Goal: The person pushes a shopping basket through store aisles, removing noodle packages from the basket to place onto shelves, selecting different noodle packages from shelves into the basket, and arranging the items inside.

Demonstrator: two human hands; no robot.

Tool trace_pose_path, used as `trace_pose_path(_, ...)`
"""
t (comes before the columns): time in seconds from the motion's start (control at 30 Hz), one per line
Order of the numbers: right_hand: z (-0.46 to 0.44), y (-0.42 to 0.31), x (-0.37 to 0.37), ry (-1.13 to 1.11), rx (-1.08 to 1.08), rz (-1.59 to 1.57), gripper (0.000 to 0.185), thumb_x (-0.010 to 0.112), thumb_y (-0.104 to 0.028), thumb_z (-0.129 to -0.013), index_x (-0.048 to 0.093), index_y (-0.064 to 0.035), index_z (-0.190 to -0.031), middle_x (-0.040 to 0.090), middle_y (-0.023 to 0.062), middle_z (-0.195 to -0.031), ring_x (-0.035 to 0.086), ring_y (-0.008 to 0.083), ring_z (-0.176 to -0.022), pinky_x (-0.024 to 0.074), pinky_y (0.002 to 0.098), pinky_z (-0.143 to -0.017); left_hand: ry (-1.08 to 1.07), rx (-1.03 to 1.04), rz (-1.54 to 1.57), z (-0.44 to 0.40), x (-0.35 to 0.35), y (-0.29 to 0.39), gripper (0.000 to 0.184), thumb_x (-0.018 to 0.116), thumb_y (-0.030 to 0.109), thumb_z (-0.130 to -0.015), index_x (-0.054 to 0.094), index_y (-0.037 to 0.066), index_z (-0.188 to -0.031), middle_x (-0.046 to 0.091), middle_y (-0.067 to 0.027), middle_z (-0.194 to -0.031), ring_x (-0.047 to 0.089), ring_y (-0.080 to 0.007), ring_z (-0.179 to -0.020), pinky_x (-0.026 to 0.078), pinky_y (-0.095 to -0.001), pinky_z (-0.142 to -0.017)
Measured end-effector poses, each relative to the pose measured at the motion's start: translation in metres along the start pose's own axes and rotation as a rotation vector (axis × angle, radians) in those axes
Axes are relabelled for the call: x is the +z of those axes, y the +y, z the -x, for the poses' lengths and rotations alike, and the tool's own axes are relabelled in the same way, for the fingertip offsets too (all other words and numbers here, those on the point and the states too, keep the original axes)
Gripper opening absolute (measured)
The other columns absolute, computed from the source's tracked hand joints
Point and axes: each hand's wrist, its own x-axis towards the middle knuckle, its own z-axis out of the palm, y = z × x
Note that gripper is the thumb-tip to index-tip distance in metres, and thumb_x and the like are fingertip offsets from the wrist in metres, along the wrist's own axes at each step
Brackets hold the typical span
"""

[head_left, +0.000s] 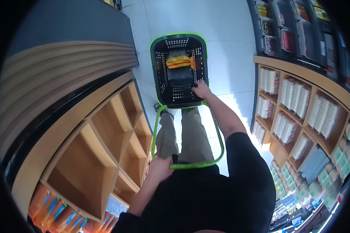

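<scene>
A black shopping basket (159, 73) with perforated walls and a bright green rim is in front of my legs. Inside it lies a yellow and orange packet (179, 62). The basket's green handle (155, 128) is swung towards my body, and my left hand (160, 167) is closed round its near left corner, by a black part. My right hand (201, 90) reaches into the basket at its near right side, below the packet and apart from it. Its fingers are bent in against a dark area; what they hold, if anything, is hidden.
To the left stands a wooden shelf unit (120, 112) with orange packets (58, 213) at its near end. On the right, wooden cubbies (278, 75) hold stacked white packages (295, 95), with dark bins (287, 40) beyond. Light floor tiles (229, 23) run between them.
</scene>
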Motion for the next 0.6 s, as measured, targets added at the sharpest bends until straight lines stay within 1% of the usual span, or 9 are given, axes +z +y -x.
trace_pose_path(0.07, -0.069, 0.02, 0.029, 0.064, 0.056, 0.016, 0.07, 0.069, -0.04, -0.091, 0.057, -0.0041, -0.15, 0.039, 0.0328, -0.161, 0.046, 0.0441, -0.147, 0.0384, 0.0451, -0.123, 0.005, -0.003, 0.058, -0.003, 0.006, -0.003, 0.021, 0.076, 0.032, -0.089, 0.068, 0.013, -0.091, 0.071, -0.0112, -0.073, 0.07, -0.0334, -0.07, 0.051, -0.0455, -0.081)
trace_pose_path(0.2, -0.159, 0.023, 0.043, 0.006, 0.17, -0.052, 0.074, 0.067, -0.039, -0.091, 0.05, -0.0078, -0.156, 0.027, 0.0336, -0.168, 0.039, 0.0448, -0.151, 0.0338, 0.0444, -0.126, -0.131, -0.06, 0.063, -0.018, 0.003, 0.005, 0.024, 0.076, 0.035, -0.09, 0.066, 0.013, -0.088, 0.069, -0.0101, -0.071, 0.07, -0.0324, -0.07, 0.051, -0.0446, -0.081)
trace_pose_path(0.33, -0.207, 0.017, 0.047, 0.042, 0.229, -0.044, 0.073, 0.063, -0.032, -0.091, 0.046, -0.016, -0.16, 0.02, 0.0292, -0.172, 0.041, 0.042, -0.152, 0.0366, 0.0453, -0.125, -0.236, -0.07, 0.133, -0.02, 0.018, -0.004, 0.023, 0.075, 0.035, -0.091, 0.067, 0.014, -0.088, 0.07, -0.0094, -0.072, 0.071, -0.0313, -0.074, 0.05, -0.0445, -0.085)
trace_pose_path(0.4, -0.236, 0.018, 0.049, 0.02, 0.283, -0.133, 0.067, 0.06, -0.023, -0.092, 0.05, -0.0136, -0.158, 0.021, 0.02, -0.174, 0.038, 0.0397, -0.154, 0.0393, 0.0474, -0.123, -0.309, -0.111, 0.155, -0.031, 0.011, -0.004, 0.022, 0.074, 0.035, -0.091, 0.068, 0.014, -0.09, 0.071, -0.0095, -0.073, 0.072, -0.0313, -0.075, 0.05, -0.0448, -0.087)
trace_pose_path(0.43, -0.245, 0.021, 0.053, 0.06, 0.288, -0.132, 0.064, 0.059, -0.023, -0.092, 0.053, -0.0068, -0.153, 0.035, 0.0227, -0.167, 0.047, 0.0387, -0.148, 0.0423, 0.0469, -0.121, -0.379, -0.147, 0.17, -0.034, 0.009, -0.004, 0.021, 0.074, 0.035, -0.09, 0.069, 0.014, -0.092, 0.072, -0.0097, -0.074, 0.072, -0.0313, -0.077, 0.05, -0.0451, -0.089)
trace_pose_path(0.47, -0.251, 0.025, 0.054, 0.056, 0.281, -0.131, 0.064, 0.059, -0.023, -0.092, 0.053, -0.0068, -0.153, 0.035, 0.0227, -0.167, 0.047, 0.0387, -0.148, 0.0423, 0.0469, -0.121, -0.375, -0.153, 0.174, -0.033, 0.011, -0.003, 0.021, 0.074, 0.035, -0.09, 0.069, 0.014, -0.092, 0.072, -0.0097, -0.074, 0.072, -0.0313, -0.077, 0.05, -0.0451, -0.089)
trace_pose_path(0.53, -0.273, 0.039, 0.064, -0.077, 0.385, -0.114, 0.06, 0.06, -0.023, -0.092, 0.055, 0.0008, -0.147, 0.048, 0.0246, -0.158, 0.055, 0.0387, -0.141, 0.0445, 0.0455, -0.119, -0.369, -0.164, 0.184, -0.032, 0.015, -0.002, 0.022, 0.074, 0.035, -0.09, 0.069, 0.015, -0.094, 0.073, -0.0103, -0.076, 0.072, -0.0322, -0.079, 0.049, -0.0451, -0.09)
trace_pose_path(0.57, -0.275, 0.044, 0.079, 0.144, 0.387, -0.096, 0.048, 0.062, -0.021, -0.089, 0.068, 0.008, -0.127, 0.07, 0.0267, -0.13, 0.067, 0.0406, -0.124, 0.0529, 0.0477, -0.109, -0.354, -0.175, 0.195, -0.031, 0.014, -0.002, 0.02, 0.074, 0.033, -0.089, 0.069, 0.014, -0.095, 0.073, -0.0096, -0.076, 0.072, -0.0316, -0.082, 0.05, -0.0447, -0.09)
trace_pose_path(0.6, -0.273, 0.041, 0.074, 0.139, 0.375, -0.098, 0.048, 0.062, -0.021, -0.089, 0.068, 0.008, -0.127, 0.07, 0.0267, -0.13, 0.067, 0.0406, -0.124, 0.0529, 0.0477, -0.109, -0.348, -0.186, 0.196, -0.033, 0.013, -0.002, 0.02, 0.074, 0.033, -0.089, 0.069, 0.014, -0.095, 0.073, -0.0096, -0.076, 0.072, -0.0316, -0.082, 0.05, -0.0447, -0.09)
